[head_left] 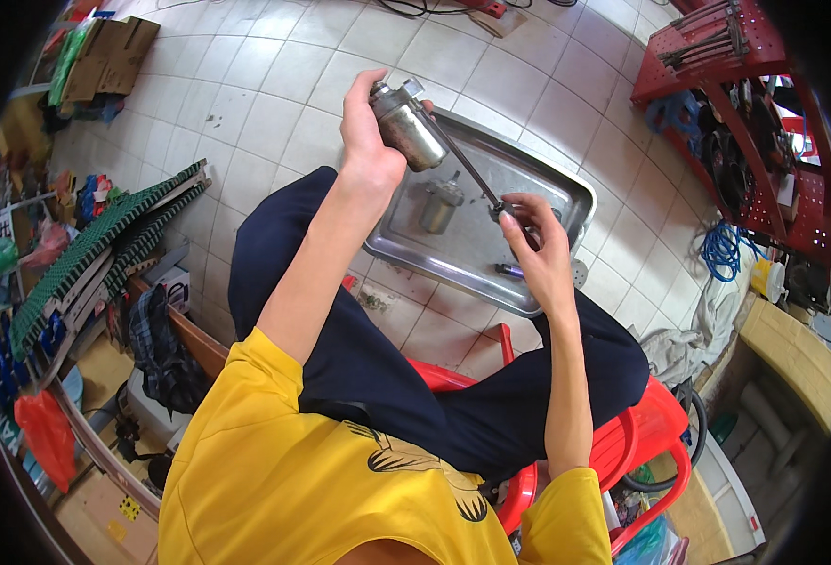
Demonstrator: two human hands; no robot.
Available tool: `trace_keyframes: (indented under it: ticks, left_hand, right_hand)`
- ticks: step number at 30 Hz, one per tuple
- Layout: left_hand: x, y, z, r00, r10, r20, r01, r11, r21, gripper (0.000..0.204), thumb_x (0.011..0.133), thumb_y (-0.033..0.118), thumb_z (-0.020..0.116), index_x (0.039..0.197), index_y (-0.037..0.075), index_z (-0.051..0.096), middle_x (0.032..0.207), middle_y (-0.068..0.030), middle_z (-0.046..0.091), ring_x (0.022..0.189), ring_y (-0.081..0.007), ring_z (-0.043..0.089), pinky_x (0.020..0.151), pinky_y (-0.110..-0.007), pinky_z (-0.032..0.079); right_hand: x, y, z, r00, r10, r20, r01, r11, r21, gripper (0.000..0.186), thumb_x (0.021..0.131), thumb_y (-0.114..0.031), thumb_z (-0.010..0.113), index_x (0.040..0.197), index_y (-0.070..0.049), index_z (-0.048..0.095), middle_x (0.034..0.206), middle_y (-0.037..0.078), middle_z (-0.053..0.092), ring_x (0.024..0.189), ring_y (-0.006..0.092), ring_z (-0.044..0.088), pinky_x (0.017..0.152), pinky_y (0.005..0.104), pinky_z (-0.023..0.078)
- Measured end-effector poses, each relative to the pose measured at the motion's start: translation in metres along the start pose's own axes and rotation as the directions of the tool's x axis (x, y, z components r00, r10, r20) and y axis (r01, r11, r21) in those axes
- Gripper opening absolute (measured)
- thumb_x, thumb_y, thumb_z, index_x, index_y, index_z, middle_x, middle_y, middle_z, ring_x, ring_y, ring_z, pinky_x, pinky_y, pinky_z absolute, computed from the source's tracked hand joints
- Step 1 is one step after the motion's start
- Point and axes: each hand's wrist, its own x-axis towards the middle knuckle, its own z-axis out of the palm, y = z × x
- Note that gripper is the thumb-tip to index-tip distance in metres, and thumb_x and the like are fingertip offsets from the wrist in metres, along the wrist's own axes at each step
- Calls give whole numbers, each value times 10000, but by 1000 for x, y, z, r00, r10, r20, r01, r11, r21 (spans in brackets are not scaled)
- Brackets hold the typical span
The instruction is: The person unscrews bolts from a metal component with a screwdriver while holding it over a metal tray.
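In the head view, the left hand [363, 132] is raised over the far left corner of the tray [453, 264], its grip wrapped around a metal cylinder [413, 132] that tilts, with a bracket [411, 88] at its upper end. The right hand [542, 245] has a narrow grip, thumb and fingers closed on the near end of a long dark rod [465, 165]. The rod slants up and away to the cylinder's right side; whether its far tip touches the metal or passes just behind it cannot be told.

To work well here, the left palm should back the cylinder firmly, since a round, smooth body probably turns easily under a sideways push. The left fingertips seem safest away from the rod's far end, in case it slips. The right hand likely does best with light, steady pressure along the rod's own line, because a long, thin shaft held at one end tends to wander. Resting the forearms on the thighs could steady both.

Holding the work above the tray makes sense: small loose parts would probably drop inside. A second, similar cylinder [441, 205] sits there, and a small purple-and-black piece [509, 270] lies near the right hand, so the rod needs room to swing.
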Motion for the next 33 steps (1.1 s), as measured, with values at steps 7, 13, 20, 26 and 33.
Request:
trace_keyframes:
  ticks: [7, 13, 20, 26, 33]
  left_hand:
    - [-2, -2, 1, 1000, 13, 8, -13, 1000, 13, 388, 855, 335, 690, 984, -5, 557, 880, -153, 614, 820, -330, 662, 789, -508, 549]
    - [-2, 1, 0, 1000, -10, -12, 10, 1000, 7, 373, 852, 318, 693, 988, 2, 550, 886, -146, 607, 815, -326, 661, 773, -507, 546]
    - [-7, -1, 3, 1000, -2, -1, 2, 1000, 4, 347, 862, 301, 683, 984, 7, 546, 882, -144, 609, 786, -333, 666, 763, -510, 547]
    - [-3, -1, -2, 998, -50, 30, 50, 999, 0, 313, 868, 296, 676, 947, 15, 561, 844, -144, 618, 768, -325, 672, 758, -508, 550]
    - [-8, 0, 1, 997, -69, 29, 69, 998, 5, 308, 864, 299, 678, 927, 17, 570, 826, -157, 627, 760, -321, 670, 759, -491, 558]
  right_hand:
    - [0, -3, 4, 998, -69, 3, 68, 980, -185, 342, 928, -253, 741, 1158, -10, 666, 964, 124, 612, 846, 253, 602, 816, 366, 496]
    - [2, -14, 0, 992, -95, -81, 73, 967, -242, 350, 834, -178, 823, 1114, -26, 679, 948, 117, 612, 831, 242, 597, 760, 354, 513]
    - [2, -12, 1, 954, -223, -200, 154, 938, -310, 352, 779, -106, 855, 1091, -41, 706, 956, 119, 686, 842, 234, 687, 773, 340, 562]
    - [5, -10, -4, 951, -217, -221, 151, 948, -282, 354, 772, -84, 857, 1093, -41, 713, 968, 115, 711, 860, 225, 707, 787, 330, 569]
    - [6, -6, -7, 988, -88, -131, 70, 988, -136, 308, 847, -106, 812, 1115, -23, 683, 922, 104, 687, 850, 169, 659, 807, 282, 520]
